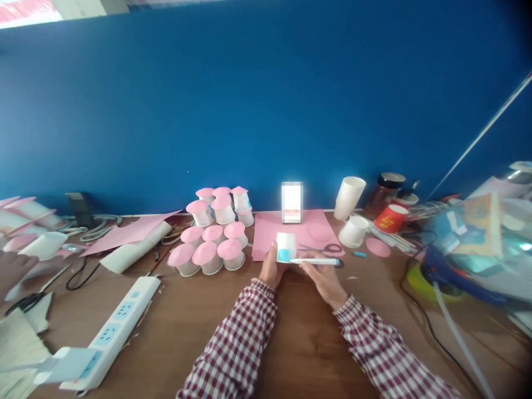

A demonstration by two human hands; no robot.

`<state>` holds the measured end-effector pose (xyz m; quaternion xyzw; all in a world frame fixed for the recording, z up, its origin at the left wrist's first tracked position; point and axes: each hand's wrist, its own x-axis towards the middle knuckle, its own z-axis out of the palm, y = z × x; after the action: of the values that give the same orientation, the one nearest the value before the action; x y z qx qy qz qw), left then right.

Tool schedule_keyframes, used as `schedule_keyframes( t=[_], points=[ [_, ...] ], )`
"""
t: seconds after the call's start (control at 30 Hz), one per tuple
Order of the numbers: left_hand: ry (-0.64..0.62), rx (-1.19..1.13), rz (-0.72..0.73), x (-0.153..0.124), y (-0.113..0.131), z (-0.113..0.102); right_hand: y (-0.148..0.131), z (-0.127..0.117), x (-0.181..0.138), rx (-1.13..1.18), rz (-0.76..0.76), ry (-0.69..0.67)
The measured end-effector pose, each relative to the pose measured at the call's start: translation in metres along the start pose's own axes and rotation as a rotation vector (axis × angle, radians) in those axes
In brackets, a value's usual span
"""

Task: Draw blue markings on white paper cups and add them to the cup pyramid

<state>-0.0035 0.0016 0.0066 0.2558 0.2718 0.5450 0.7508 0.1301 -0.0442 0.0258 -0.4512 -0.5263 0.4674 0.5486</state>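
My left hand (271,268) is wrapped round a white paper cup (286,241) that has a light blue coloured patch near its lower edge. In my right hand (323,275) is a white marker pen (318,261), held almost level, its tip at the blue patch. Just behind the cup lies a sheet of pink paper (266,233), and on it rest scissors (330,248) and a pink paper disc (319,231). A small blue pen cap (359,254) sits on the table to the right of my hand.
Several white cups with pink cone tops (208,255) stand to the left. A power strip (120,327) lies at the front left. White cups (349,197), a red cup (391,219) and a blue-handled glue gun (465,282) are on the right. At far left another person's hand (14,271) shows.
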Motion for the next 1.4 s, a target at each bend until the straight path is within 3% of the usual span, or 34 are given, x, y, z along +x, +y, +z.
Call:
schedule_keyframes(
  t=[0.47,0.93,1.4],
  points=[
    [-0.008,0.022,-0.010,-0.0002,-0.0004,-0.0007,-0.0016,0.0012,0.0003,0.051,0.027,0.081],
    [-0.009,0.026,0.024,-0.0023,0.0007,0.0041,-0.0005,0.0000,-0.0004,0.009,-0.023,0.003],
    [-0.039,0.047,0.050,-0.0017,-0.0012,0.0033,0.0007,0.0012,-0.0009,-0.061,-0.097,0.009]
  ],
)
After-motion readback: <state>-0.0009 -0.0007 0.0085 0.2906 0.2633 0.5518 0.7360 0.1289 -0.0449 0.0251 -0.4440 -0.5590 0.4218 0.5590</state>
